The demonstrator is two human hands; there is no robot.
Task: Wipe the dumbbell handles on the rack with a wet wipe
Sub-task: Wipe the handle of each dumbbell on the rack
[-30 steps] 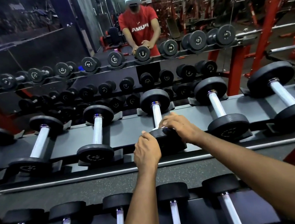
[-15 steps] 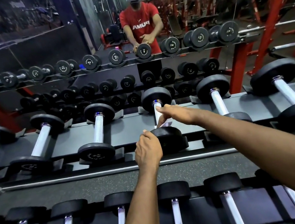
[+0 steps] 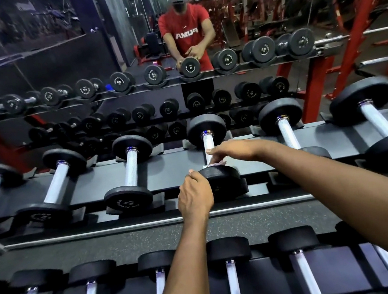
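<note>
A black dumbbell with a silver handle (image 3: 208,142) lies on the top shelf of the rack (image 3: 171,167), pointing away from me. My left hand (image 3: 194,194) grips its near black head (image 3: 225,180) from the left side. My right hand (image 3: 233,150) reaches across the handle near that head, fingers curled over a white wet wipe (image 3: 215,164) that peeks out below them. Most of the wipe is hidden under the hand.
More dumbbells lie left (image 3: 131,168) and right (image 3: 288,133) on the same shelf, and a lower shelf (image 3: 231,278) holds another row near me. A mirror behind the rack shows a person in a red shirt (image 3: 184,31). A red frame post (image 3: 314,90) stands at right.
My right hand slid from the near head up along the handle, away from me. My left hand stayed on the near head.
</note>
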